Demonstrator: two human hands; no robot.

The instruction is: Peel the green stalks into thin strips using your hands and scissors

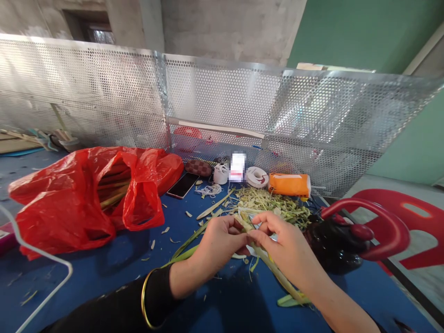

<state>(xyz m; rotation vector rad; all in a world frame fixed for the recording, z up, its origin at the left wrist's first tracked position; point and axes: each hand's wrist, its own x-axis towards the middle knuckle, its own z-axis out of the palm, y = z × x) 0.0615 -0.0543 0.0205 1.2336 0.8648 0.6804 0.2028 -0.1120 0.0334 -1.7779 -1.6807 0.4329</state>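
A long pale green plant stalk (277, 273) slants across the middle of the table, its upper end between my hands. My left hand (222, 236) pinches it near that end, fingers closed. Right beside it, my right hand (275, 233) is closed too, thumb and fingers on the same stalk. Under my left forearm more green stalks (187, 247) lie on the blue table. Just beyond my hands spreads a heap of shredded plant peelings (277, 203). A short green piece (289, 300) rests below my right wrist.
A red plastic bag (69, 199) holding brown stalks fills the left. At the back are a phone (183, 185), a lit screen (237, 166), a tape roll (257, 176) and an orange packet (289, 184). A dark kettle (335, 245) stands right. Perforated metal (222, 88) edges the table.
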